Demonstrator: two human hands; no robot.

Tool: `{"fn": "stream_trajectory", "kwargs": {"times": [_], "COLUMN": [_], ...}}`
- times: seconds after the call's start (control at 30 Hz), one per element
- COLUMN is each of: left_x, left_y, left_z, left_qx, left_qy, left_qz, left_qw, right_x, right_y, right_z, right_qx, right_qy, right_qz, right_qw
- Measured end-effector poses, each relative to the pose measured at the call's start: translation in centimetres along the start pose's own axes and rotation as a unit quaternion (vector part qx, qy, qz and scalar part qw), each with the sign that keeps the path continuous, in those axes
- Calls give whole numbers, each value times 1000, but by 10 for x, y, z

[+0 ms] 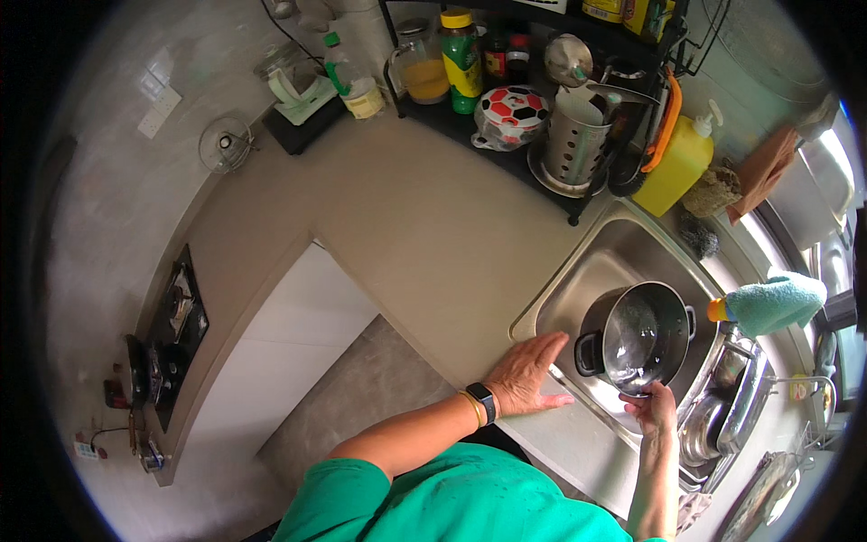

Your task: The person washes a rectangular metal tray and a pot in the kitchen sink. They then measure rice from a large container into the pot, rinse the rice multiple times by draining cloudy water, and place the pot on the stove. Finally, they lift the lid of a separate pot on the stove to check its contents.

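A deep metal cooking pot [637, 339] with black side handles is tilted in the stainless steel sink [589, 271], with some clear liquid inside. My right hand [652, 406] grips the pot's near rim, thumb at the edge and fingers beneath. My left hand [528, 376], below a smartwatch and a bracelet, is spread at the sink's front left edge, just left of the pot's black handle. It holds nothing. The faucet [737, 347] is at the sink's right side, near a teal cloth [775, 301].
A black rack [488, 142] with jars and a perforated utensil holder [576, 146] stands behind the sink. Metal bowls [704, 427] lie at its right. A yellow pump bottle [677, 162] stands at the back. The hob [177, 332] is far left.
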State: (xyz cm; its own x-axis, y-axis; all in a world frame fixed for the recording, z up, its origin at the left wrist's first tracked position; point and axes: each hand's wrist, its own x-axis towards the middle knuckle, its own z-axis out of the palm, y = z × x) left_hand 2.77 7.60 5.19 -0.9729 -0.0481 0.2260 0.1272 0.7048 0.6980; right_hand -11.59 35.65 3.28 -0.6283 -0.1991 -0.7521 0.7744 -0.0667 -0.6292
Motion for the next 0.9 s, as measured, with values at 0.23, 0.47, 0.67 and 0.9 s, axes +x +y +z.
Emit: {"fn": "stream_trajectory", "kwargs": {"times": [0.23, 0.47, 0.67, 0.9], "left_x": [-4, -19, -30, -37], "left_y": [-11, -4, -11, -39], "left_z": [-3, -37, -90, -118], "left_qx": [-170, -365, -260, -326], "left_qy": [52, 182, 254, 255], "left_qz": [-55, -92, -161, -242], "left_qw": [983, 908, 918, 877], "right_x": [-60, -84, -82, -82], "right_y": [-16, -14, -9, -9], "right_z": [55, 121, 179, 229], "right_qx": [-11, -37, -66, -77], "right_qy": [-38, -101, -133, -187], "right_qz": [-62, -71, -49, -1], "right_qw": [997, 992, 988, 979]}}
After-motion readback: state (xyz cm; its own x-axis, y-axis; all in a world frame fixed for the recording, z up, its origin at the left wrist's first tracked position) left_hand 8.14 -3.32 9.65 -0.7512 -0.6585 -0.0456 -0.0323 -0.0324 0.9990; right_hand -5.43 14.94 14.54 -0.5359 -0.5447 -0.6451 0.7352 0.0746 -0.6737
